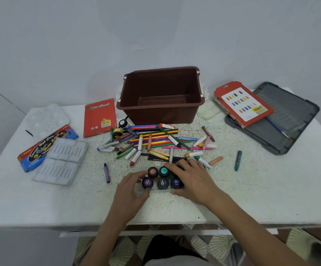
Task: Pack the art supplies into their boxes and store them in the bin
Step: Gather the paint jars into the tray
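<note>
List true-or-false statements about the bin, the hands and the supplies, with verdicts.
1. The brown bin looks empty. True.
2. The left hand holds a purple-lidded paint jar. True.
3. The red crayon box lies in the bin. False: it rests on the grey lid.
4. The crayons are all boxed. False: they lie loose before the bin.
5. The right hand grips the clear tray. True.
</note>
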`<state>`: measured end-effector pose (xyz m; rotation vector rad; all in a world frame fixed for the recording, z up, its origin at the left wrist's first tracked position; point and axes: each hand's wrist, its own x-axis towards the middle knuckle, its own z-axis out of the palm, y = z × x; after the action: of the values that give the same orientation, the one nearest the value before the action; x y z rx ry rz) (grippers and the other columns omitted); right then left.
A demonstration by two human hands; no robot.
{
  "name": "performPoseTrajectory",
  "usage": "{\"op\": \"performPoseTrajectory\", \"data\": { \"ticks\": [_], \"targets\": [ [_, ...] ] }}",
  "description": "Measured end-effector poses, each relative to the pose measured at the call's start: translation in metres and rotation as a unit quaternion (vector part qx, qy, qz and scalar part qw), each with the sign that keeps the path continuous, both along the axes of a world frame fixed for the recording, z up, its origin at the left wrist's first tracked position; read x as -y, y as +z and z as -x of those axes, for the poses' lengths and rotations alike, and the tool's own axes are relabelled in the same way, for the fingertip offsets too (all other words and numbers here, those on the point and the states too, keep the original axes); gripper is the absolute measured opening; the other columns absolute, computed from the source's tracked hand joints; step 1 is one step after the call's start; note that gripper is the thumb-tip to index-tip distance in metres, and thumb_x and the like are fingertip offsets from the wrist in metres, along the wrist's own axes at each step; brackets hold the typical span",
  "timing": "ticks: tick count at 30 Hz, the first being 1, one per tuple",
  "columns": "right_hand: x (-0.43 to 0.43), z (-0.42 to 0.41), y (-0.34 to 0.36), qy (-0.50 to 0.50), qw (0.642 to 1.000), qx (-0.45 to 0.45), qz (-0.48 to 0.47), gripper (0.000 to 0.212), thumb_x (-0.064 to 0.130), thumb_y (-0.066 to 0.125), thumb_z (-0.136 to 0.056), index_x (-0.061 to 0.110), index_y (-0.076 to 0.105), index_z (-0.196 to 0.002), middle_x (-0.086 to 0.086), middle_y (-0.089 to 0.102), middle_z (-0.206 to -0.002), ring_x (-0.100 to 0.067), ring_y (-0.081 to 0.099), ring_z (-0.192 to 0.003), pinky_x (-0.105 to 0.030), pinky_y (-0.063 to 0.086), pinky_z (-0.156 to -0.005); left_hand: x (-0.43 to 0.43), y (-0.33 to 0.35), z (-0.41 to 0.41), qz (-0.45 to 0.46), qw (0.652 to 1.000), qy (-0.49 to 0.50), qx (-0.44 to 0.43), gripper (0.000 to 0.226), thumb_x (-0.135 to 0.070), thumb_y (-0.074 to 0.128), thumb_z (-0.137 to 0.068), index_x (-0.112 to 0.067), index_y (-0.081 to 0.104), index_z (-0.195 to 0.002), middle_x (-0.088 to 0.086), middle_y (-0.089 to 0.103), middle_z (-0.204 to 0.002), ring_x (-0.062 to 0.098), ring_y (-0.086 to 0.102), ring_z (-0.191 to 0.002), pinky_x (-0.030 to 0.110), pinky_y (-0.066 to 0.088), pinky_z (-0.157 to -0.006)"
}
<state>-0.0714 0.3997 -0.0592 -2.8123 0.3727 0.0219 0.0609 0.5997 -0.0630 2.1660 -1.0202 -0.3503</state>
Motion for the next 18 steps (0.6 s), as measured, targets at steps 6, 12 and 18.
{"op": "performPoseTrajectory", "data": {
  "ticks": [6, 12, 18],
  "targets": [
    [0.001, 0.0, 0.0, 0.007, 1.0, -0.002, -0.004, 0.084, 0.057, 0.067, -0.082, 0.036, 0.025, -0.152, 0.002, 0.047, -0.136, -0.025, 0.041, -0.121, -0.042, 0.033, -0.104, 0.0, -0.002, 0.005, -0.001, 0.999, -0.017, -0.038, 0.048, -0.016, 0.078, -0.081, -0.035, 0.06, -0.121, -0.013, 0.065, -0.113, -0.005, 0.061, -0.1, 0.001, 0.039, -0.083],
    [0.0, 0.001, -0.001, 0.009, 1.0, 0.011, 0.002, 0.083, 0.056, 0.072, -0.077, 0.033, 0.035, -0.148, 0.001, 0.053, -0.127, -0.027, 0.048, -0.111, -0.044, 0.04, -0.095, -0.004, 0.001, 0.002, 0.032, 0.999, 0.003, -0.03, 0.027, -0.025, 0.072, -0.088, -0.028, 0.065, -0.113, -0.015, 0.063, -0.111, -0.002, 0.062, -0.099, 0.005, 0.042, -0.081],
    [-0.001, 0.001, -0.002, 0.008, 1.0, 0.018, 0.003, 0.084, 0.056, 0.074, -0.073, 0.031, 0.039, -0.145, 0.0, 0.056, -0.121, -0.027, 0.052, -0.105, -0.044, 0.044, -0.091, 0.006, 0.005, -0.032, 0.029, 0.999, 0.034, 0.028, 0.025, -0.02, 0.067, -0.092, -0.021, 0.066, -0.117, -0.01, 0.064, -0.11, -0.002, 0.061, -0.095, 0.013, 0.045, -0.082]
  ]
}}
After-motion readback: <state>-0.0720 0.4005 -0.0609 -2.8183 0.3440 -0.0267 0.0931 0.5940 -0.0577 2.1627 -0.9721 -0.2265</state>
